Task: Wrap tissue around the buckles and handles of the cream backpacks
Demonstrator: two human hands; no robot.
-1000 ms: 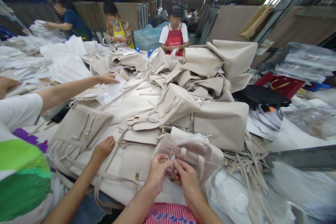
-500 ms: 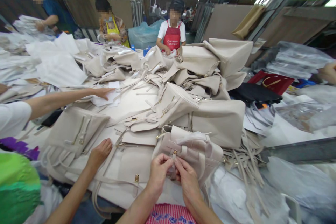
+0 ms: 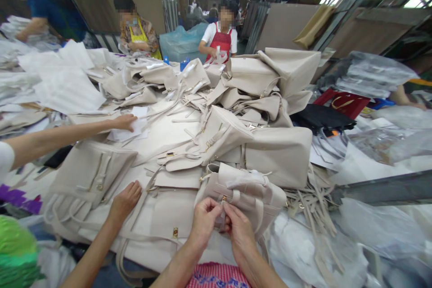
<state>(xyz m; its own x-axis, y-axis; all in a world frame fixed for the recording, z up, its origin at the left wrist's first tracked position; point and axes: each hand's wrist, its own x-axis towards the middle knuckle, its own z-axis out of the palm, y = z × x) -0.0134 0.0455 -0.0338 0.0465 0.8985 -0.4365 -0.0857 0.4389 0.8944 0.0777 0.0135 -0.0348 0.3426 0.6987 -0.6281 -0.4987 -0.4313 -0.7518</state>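
Note:
A cream handbag (image 3: pixel 248 191) with a gold clasp lies at the near edge of the pile, right in front of me. My left hand (image 3: pixel 203 219) and my right hand (image 3: pixel 238 227) meet at its front strap, both pinched closed on the strap around the clasp. The fingertips of the two hands touch. A flat cream bag (image 3: pixel 168 216) with a gold lock lies just left of my left hand.
A co-worker's hand (image 3: pixel 124 200) rests on the flat bag at my left; their other hand (image 3: pixel 124 122) lies on white paper (image 3: pixel 130 130). Many cream bags (image 3: pixel 270 81) are heaped across the table. Loose straps (image 3: pixel 315 207) and plastic wrap (image 3: pixel 381 229) lie to the right. Three people stand at the far side.
The view has drifted slightly right. The co-worker's far hand has drawn back toward them over the paper. My hands stay pinched at the strap, barely moved.

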